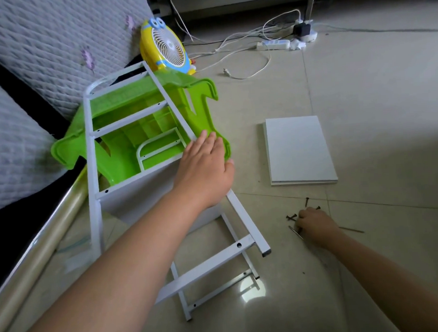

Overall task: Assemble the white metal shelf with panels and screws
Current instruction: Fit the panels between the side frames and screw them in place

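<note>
The white metal shelf frame [92, 156] lies tilted on the floor, its upper part resting over a green plastic stool [200, 111]. One white panel [139, 194] sits inside the frame. My left hand [204, 166] presses flat on the frame's right rail, fingers spread. Two stacked white panels [298, 149] lie on the tiles to the right. Several dark screws [291, 216] are scattered on the floor, and my right hand [313, 224] is curled over them, fingertips on the pile. A thin metal tool [296, 232] lies beside that hand.
A quilted grey mattress [44, 48] fills the left side, with a shiny metal tube [40, 239] along its edge. A yellow toy fan [165, 49] stands behind the stool. Power strips and white cables [273, 45] spread across the far floor.
</note>
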`<act>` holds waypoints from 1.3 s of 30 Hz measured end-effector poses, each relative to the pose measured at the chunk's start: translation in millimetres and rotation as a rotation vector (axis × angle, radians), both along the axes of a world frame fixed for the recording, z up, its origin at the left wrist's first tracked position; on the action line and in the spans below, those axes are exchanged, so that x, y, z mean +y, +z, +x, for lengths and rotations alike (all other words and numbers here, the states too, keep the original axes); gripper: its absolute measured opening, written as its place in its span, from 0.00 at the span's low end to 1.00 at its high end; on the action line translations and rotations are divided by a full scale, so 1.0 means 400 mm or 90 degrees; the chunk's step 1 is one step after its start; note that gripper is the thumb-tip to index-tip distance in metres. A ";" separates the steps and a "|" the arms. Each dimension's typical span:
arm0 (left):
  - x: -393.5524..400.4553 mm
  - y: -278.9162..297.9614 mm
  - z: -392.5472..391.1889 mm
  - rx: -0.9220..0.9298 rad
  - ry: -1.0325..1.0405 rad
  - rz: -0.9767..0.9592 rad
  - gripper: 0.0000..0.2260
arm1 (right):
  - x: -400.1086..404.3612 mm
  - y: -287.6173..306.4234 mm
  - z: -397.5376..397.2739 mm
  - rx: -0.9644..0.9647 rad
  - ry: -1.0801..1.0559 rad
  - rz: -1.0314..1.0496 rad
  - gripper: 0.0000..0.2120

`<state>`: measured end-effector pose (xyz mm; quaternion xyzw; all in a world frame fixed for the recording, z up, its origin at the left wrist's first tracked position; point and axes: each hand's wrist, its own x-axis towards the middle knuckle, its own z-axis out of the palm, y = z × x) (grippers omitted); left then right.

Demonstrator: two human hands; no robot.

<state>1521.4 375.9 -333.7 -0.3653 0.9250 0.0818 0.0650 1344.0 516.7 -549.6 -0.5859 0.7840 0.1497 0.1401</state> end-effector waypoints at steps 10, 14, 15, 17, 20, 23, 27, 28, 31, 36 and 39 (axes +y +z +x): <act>-0.005 -0.005 -0.002 -0.013 0.000 -0.011 0.25 | -0.022 0.028 0.021 -0.015 -0.038 -0.023 0.14; -0.005 -0.001 0.001 0.004 -0.002 0.029 0.26 | -0.044 0.112 0.033 -0.105 -0.107 -0.143 0.10; -0.004 0.004 0.006 0.018 -0.003 0.043 0.26 | -0.056 0.145 0.039 -0.130 -0.116 -0.182 0.10; -0.007 0.018 0.025 0.053 0.006 0.055 0.27 | -0.083 0.227 0.057 -0.183 -0.128 -0.282 0.10; -0.033 0.041 0.077 0.044 0.017 -0.003 0.28 | -0.133 0.370 0.094 -0.238 -0.098 -0.401 0.09; -0.065 0.069 0.154 -0.002 0.071 -0.035 0.32 | -0.208 0.504 0.149 -0.280 -0.073 -0.484 0.08; -0.097 0.101 0.263 0.002 0.181 -0.080 0.26 | -0.310 0.610 0.265 -0.289 -0.011 -0.504 0.09; -0.104 0.105 0.287 -0.004 0.198 -0.079 0.24 | -0.331 0.624 0.298 -0.283 0.010 -0.492 0.09; -0.135 0.097 0.339 -0.052 0.209 -0.073 0.18 | -0.381 0.643 0.389 -0.251 0.047 -0.414 0.10; -0.176 0.058 0.372 -0.005 0.246 -0.002 0.09 | -0.440 0.634 0.483 -0.177 0.060 -0.295 0.09; -0.191 0.032 0.373 0.044 0.249 -0.003 0.04 | -0.452 0.618 0.494 -0.154 0.033 -0.257 0.08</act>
